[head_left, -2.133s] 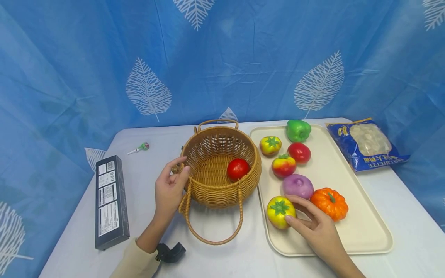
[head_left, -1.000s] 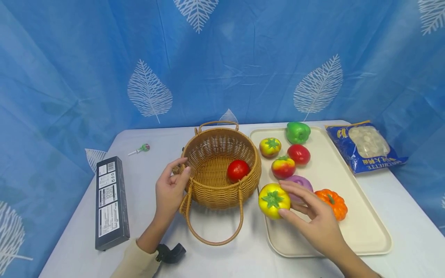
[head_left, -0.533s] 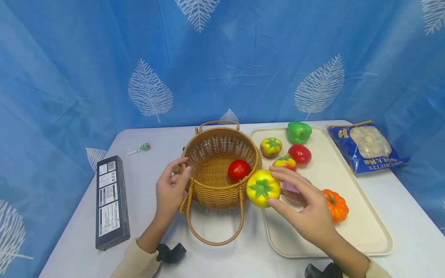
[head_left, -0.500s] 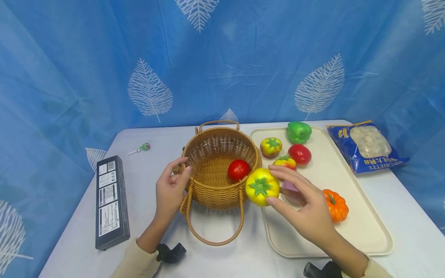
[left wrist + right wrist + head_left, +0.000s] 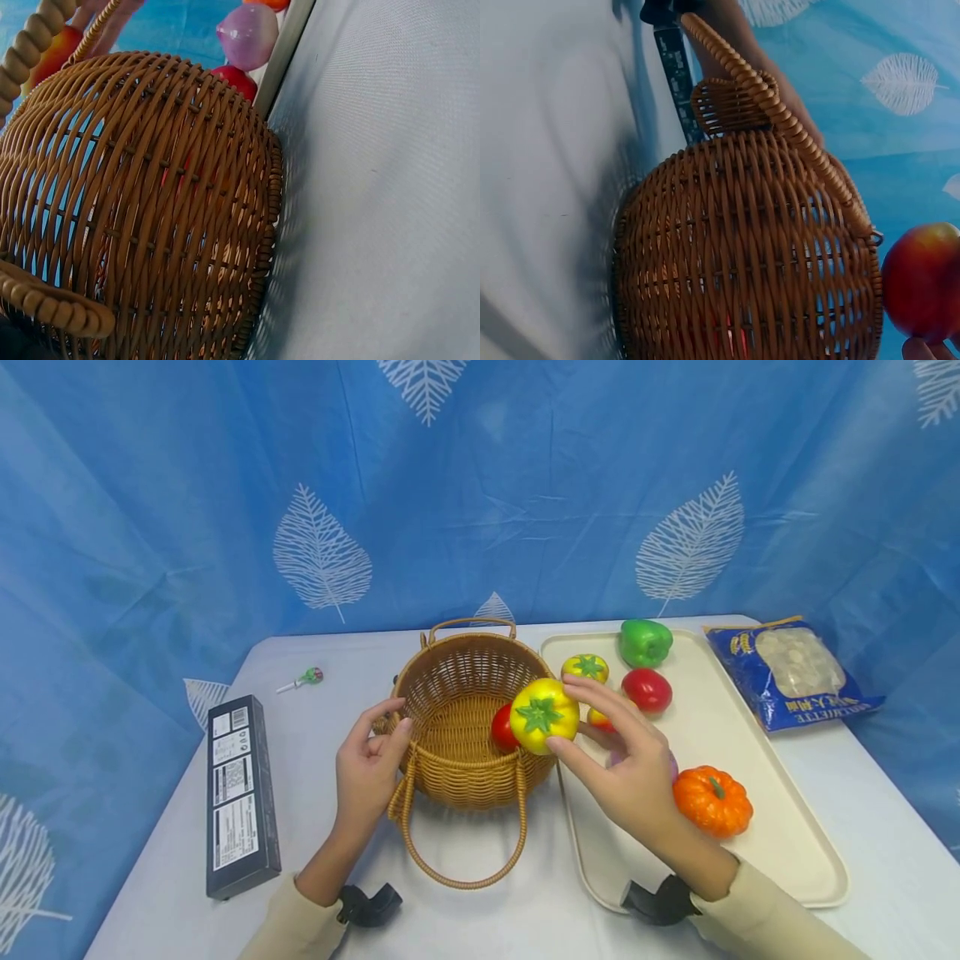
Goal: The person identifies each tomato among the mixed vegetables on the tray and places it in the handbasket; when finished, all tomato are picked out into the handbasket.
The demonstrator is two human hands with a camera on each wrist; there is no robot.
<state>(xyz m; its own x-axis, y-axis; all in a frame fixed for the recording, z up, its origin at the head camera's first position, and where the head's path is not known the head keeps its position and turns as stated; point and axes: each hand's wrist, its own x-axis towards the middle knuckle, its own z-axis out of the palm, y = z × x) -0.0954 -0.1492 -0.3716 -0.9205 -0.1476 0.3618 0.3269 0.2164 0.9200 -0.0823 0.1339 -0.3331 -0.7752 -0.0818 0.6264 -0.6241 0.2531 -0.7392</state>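
Note:
My left hand holds the left rim of a brown wicker basket, thumb and fingers at its edge. Between thumb and fingers, my right hand grips a yellow-and-red toy tomato with a green star-shaped top. That tomato is raised over the basket's right rim; its red side faces the right wrist view. Inside the basket lies a glossy red round toy, partly covered by the held tomato. The basket's near handle hangs down at the front. Woven wall fills much of the left wrist view.
A cream tray at right bears a green bell pepper, a red oval toy, an orange pumpkin, a purple onion and others. Nearby lie a blue pasta bag, a black box and a lollipop.
The right hand has picked the yellow-and-red tomato off the tray and carried it left and away from me to above the basket's right rim. The left hand stays at the basket.

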